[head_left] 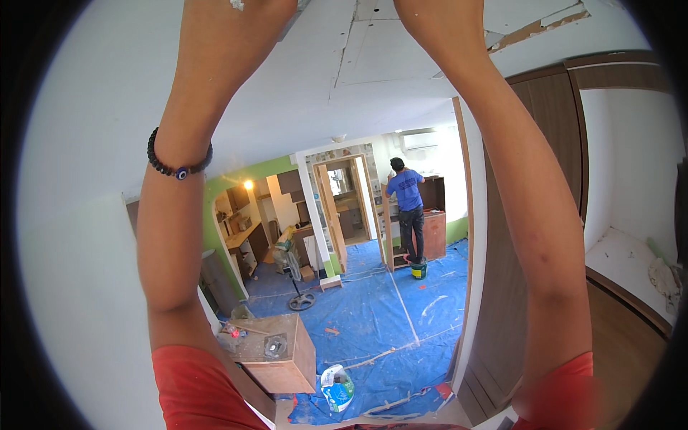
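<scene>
Both my arms reach up overhead to the white ceiling (408,54). The top edge of the picture cuts off my left hand (240,18), so its fingers are hidden; a white smear of paste sits on its back. Beside it shows a narrow grey edge (292,21) of something flat, too little to name. My right hand (441,14) is cut off likewise, near a ceiling panel outlined by dark seams and screw holes. To its right a gap with a rough brown edge (537,32) runs through the ceiling. A black bead bracelet (180,170) circles my left wrist.
Below, blue sheeting (373,308) covers the floor. A wooden cabinet (283,351), a white bucket (337,389) and a pedestal fan (301,301) stand there. Farther off, a person in blue (406,190) stands on a bucket (419,270). A brown wardrobe (530,215) rises at right.
</scene>
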A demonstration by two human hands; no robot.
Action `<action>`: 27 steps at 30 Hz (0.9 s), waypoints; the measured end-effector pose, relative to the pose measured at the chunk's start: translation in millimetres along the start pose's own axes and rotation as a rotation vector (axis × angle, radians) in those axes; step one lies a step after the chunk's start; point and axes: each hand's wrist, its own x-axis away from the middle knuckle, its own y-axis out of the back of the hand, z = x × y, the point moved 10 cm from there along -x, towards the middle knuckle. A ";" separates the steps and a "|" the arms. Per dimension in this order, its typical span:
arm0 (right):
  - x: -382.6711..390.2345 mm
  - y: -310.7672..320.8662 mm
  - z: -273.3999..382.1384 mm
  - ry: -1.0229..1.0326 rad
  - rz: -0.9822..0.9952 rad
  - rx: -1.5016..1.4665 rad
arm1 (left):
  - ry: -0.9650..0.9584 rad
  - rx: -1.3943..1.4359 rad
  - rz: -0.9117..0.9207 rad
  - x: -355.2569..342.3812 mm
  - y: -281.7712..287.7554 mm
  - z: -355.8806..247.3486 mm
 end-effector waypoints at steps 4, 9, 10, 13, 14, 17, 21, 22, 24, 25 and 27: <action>1.3 -2.0 -6.9 -0.077 0.045 -0.038 | 0.094 0.003 -0.010 -9.5 1.4 25.0; 0.8 -0.4 -10.8 0.080 0.070 -0.022 | -0.078 -0.203 -0.169 2.4 0.2 -19.6; 1.8 1.7 -8.1 0.106 0.071 -0.009 | -0.071 -0.212 -0.177 2.6 0.3 -22.5; -0.4 1.2 -13.4 0.108 0.065 -0.050 | -0.036 -0.175 -0.143 -6.9 1.5 -18.9; -1.2 -0.2 -15.3 0.096 0.061 -0.080 | -0.089 -0.205 -0.165 -12.8 1.0 -12.0; -0.1 1.4 -15.5 0.117 0.057 -0.069 | -0.219 -0.403 -0.235 -10.8 -4.8 -29.8; 2.6 3.3 -12.4 0.107 0.044 -0.066 | -0.264 -0.475 -0.252 3.4 -17.8 -39.1; 4.3 3.1 -11.7 0.094 0.034 -0.065 | -0.311 -0.496 -0.249 9.1 -23.3 -39.8; 7.7 2.9 -15.8 0.079 0.001 -0.098 | -0.542 -0.628 -0.240 26.4 -43.7 -44.6; 7.3 2.6 -14.9 0.081 -0.026 -0.140 | -0.604 -0.681 -0.252 31.6 -49.2 -47.1; 4.4 2.7 -14.7 0.062 -0.061 -0.182 | -0.559 -0.613 -0.309 37.0 -38.3 -46.8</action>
